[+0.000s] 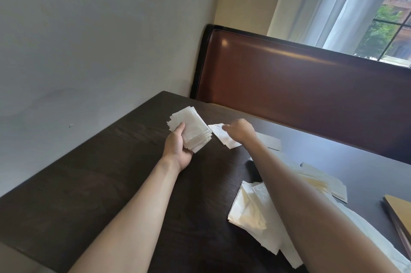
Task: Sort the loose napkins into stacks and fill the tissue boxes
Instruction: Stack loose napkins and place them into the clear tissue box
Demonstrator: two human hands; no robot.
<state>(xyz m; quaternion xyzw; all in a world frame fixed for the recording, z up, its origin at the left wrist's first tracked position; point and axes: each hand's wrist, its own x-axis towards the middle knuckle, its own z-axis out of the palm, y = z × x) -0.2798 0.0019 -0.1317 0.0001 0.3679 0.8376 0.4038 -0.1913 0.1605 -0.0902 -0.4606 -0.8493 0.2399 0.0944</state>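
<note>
My left hand [179,147] grips a thick stack of white napkins [192,127] just above the dark table [93,188], thumb across its near edge. To its right, my right hand [240,129] pinches a single white napkin [222,137] that lies on the table. Several loose napkins [251,215] are heaped at the near right, partly hidden under my right forearm. More napkins [320,181] lie further right. No tissue box is clearly in view.
A brown booth seat back [300,86] runs along the table's far side. A grey wall [89,39] borders the left edge. A tan flat board or folder [400,210] lies at the right edge. A small dark object [252,169] sits partly behind my right forearm.
</note>
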